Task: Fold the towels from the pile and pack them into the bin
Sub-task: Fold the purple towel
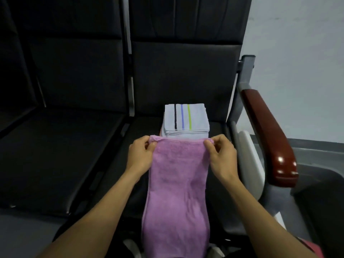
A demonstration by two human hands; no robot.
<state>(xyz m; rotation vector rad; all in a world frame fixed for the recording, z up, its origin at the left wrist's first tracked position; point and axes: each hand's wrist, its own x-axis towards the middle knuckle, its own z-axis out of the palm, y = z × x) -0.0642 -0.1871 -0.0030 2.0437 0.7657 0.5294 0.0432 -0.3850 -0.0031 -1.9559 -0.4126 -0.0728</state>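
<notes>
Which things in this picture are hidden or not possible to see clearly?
All in the head view:
- Bin: none recognisable in the frame.
- Pink towel: its lower end is cut off by the bottom edge.
- Folded striped towels: the near edge sits behind the pink towel; their count is unclear.
- Fingertips of left hand and right hand: partly hidden by cloth.

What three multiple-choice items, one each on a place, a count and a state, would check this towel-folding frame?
1. Where is the folded stack?
A. on the seat beyond the pink towel
B. on the armrest
C. on the floor

2. How many stripes show on the stack's top towel?
A. one
B. three
C. five

3. How is the pink towel held?
A. one hand only
B. lying untouched
C. both hands pinch its far corners

Answers: 1 A, the stack sits on the seat behind the pink towel. 2 B, black, blue and green lines. 3 C, left hand and right hand each grip a corner.
</notes>
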